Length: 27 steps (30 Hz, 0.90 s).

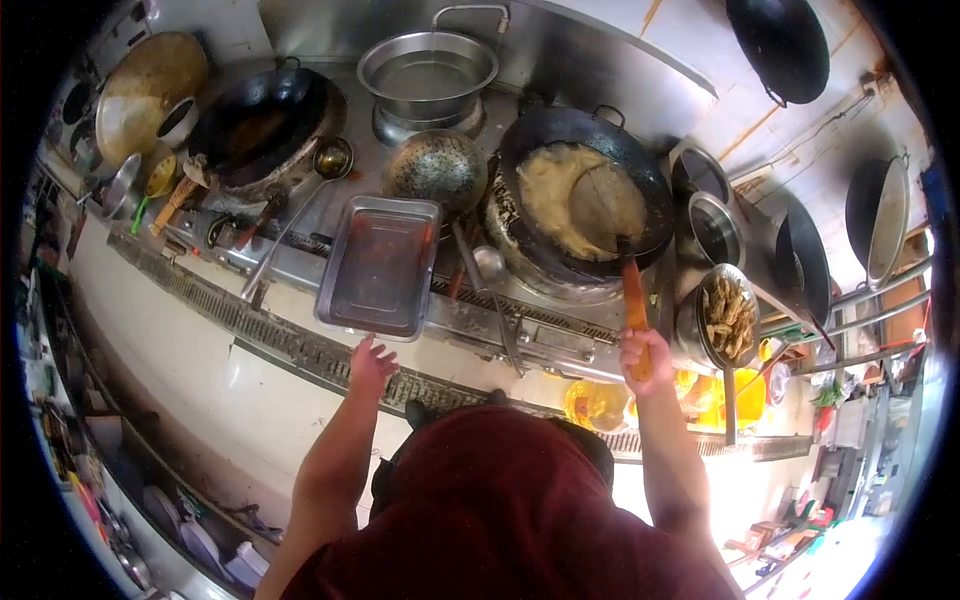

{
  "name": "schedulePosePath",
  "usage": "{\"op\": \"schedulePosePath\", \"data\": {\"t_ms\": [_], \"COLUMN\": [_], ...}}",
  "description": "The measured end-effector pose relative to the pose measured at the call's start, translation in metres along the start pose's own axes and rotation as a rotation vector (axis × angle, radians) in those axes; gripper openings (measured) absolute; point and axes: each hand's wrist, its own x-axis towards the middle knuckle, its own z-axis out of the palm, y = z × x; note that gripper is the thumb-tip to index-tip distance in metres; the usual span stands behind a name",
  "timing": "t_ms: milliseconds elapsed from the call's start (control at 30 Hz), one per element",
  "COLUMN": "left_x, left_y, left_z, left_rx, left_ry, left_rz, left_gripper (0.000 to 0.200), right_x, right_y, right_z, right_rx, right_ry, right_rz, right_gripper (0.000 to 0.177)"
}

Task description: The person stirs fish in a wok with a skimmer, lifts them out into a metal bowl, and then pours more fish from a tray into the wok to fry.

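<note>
Dark wok (652, 195) sits right, frothy liquid (548, 190) inside | metal tray (380, 268) to its left, nearer | wooden-handled skimmer (632, 285) dipping in | right hand (649, 360) clasps it, fingers curled round | left hand (372, 364) empty, fingers loosely spread, just beside the tray's near edge

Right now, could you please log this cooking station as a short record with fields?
Right hand: closed in a grip on the wooden handle of a skimmer
Skimmer head: in the dark wok
Wok contents: pale, frothy-looking liquid
Left hand: fingers spread at the near edge of a rectangular metal tray; contact unclear
Behind tray: steel basin under a faucet
Left of tray: long-handled ladle, second wok
Right of dark wok: brown food pieces in a handled vessel
</note>
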Motion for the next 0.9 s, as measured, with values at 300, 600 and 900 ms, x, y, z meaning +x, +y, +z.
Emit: {"op": "schedulePosePath", "data": {"t_ms": [300,600,900], "left_x": [0.016,0.008,-0.053], "left_y": [-0.089,-0.121,-0.058], "left_z": [-0.133,-0.167,-0.071], "left_rx": [0.713,1.852,1.842], "left_ry": [-0.209,-0.379,-0.358], "left_rz": [0.053,0.221,0.208], "left_gripper": [0.034,0.045,0.033], "right_x": [0.004,0.009,0.007], "right_y": [0.028,0.039,0.043], "right_z": [-0.058,-0.077,-0.069], "right_rx": [0.12,0.045,-0.05], "right_ry": [-0.212,-0.126,-0.098], "right_rz": [0.052,-0.006,-0.039], "right_gripper": [0.022,0.021,0.021]}}
